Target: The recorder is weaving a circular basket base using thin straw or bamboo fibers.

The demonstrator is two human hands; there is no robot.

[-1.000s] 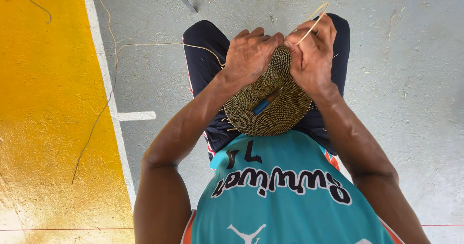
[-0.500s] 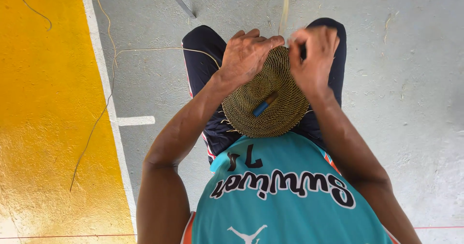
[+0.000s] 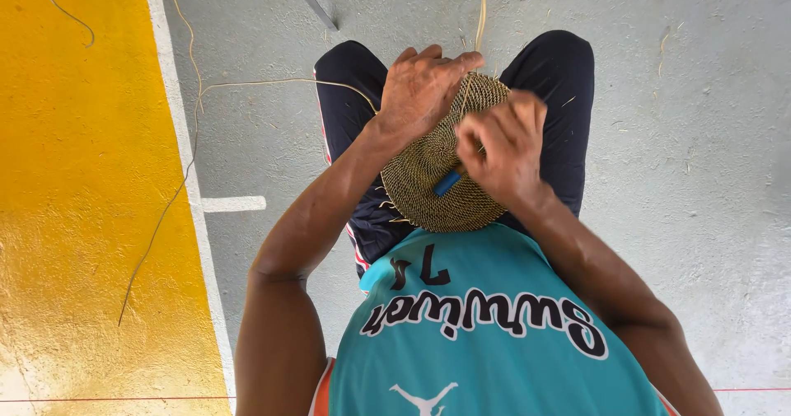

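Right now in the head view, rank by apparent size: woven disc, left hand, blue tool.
1. Woven disc
2. Left hand, smaller than the disc, though nearer the camera, so unsure
3. Blue tool, mostly hidden

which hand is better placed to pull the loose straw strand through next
Right, probably. The right hand sits closed over the woven disc beside the upright straw strand, with a blue tool under it. The left hand is spread over the disc's rim, steadying it.

Woven disc [image 3: 428, 181]: far rim hidden under the left hand [image 3: 420, 91], near-right part under the right hand [image 3: 503, 148]; whether the right fingers pinch anything cannot be told. Blue tool [image 3: 449, 183]: only a short end shows below that fist. Pale fibre strand [image 3: 480, 12]: its lower end is lost between the two hands.
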